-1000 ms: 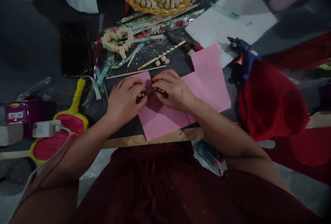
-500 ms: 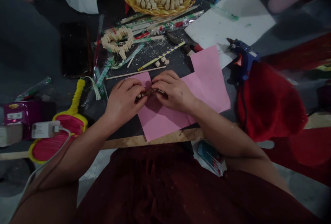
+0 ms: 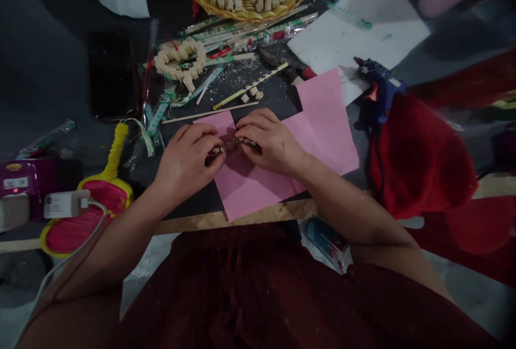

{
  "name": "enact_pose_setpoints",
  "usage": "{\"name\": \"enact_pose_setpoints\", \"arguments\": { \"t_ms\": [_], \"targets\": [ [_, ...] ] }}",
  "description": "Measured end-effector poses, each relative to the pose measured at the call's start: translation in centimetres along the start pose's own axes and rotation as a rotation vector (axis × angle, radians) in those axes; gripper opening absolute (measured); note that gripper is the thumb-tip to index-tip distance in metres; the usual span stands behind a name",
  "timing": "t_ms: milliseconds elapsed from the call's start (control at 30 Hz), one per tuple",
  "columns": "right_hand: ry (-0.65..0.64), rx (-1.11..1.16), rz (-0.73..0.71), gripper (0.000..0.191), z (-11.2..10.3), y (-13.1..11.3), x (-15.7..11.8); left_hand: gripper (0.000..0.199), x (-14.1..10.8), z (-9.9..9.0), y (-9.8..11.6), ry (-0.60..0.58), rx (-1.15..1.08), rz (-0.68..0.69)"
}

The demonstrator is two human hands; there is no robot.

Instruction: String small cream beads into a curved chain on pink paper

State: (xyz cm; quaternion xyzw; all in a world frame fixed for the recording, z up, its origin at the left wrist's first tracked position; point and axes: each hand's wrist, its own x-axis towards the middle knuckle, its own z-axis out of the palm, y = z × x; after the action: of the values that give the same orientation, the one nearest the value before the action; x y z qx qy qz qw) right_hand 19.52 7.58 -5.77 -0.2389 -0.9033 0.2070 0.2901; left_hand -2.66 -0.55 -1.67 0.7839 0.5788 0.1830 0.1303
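Between the fingers of both hands I hold a small brown, knobbly strip, seen edge-on, so its full shape is hidden. My left hand is closed on its left end and my right hand on its right end. Pink paper, cut in an angled shape, lies under the hands. Just beyond them are a thin wooden stick, a yellow patterned pencil and a few small wooden pieces. A heart-like ring of pale stick pieces lies farther back on the left.
At the back stands a wicker basket with small wooden pieces. Pliers, white paper and a blue glue gun lie to the right, near red cloth. A phone and a yellow-and-pink racket-shaped item are left.
My left hand has shifted slightly left, and a bit more of the brown strip shows between the hands. The right hand stays nearly in place.
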Motion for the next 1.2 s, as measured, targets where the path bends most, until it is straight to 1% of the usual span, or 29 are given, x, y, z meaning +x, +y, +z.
{"name": "enact_pose_setpoints", "arguments": {
  "t_ms": [233,467,600,767,967,1067,1200],
  "targets": [
    [0.03,-0.033,-0.042,0.018,0.0,0.02,-0.03,0.015,0.05,0.18,0.19,0.001,0.005,-0.022],
    [-0.012,-0.001,0.004,0.018,-0.02,0.01,0.04,0.012,0.11,0.11,0.19,0.0,0.009,-0.026],
    [0.002,0.019,-0.01,0.02,0.01,0.12,-0.07,0.013,0.18,0.1,0.12,0.0,-0.002,-0.02],
    [-0.014,0.035,0.0,0.021,0.03,0.15,-0.06,0.013,0.19,0.18,0.0,-0.018,-0.024,-0.033],
    [-0.003,-0.011,-0.024,0.02,-0.01,0.15,-0.02,0.016,0.08,0.12,-0.2,-0.008,-0.046,-0.025],
    [-0.013,0.009,-0.024,0.025,-0.1,0.26,-0.13,0.02,-0.04,0.09,-0.33,-0.029,-0.035,-0.034],
    [-0.012,0.016,0.012,0.033,-0.09,0.08,-0.18,0.026,-0.24,-0.16,-0.62,-0.067,-0.034,-0.024]
  ]
}}
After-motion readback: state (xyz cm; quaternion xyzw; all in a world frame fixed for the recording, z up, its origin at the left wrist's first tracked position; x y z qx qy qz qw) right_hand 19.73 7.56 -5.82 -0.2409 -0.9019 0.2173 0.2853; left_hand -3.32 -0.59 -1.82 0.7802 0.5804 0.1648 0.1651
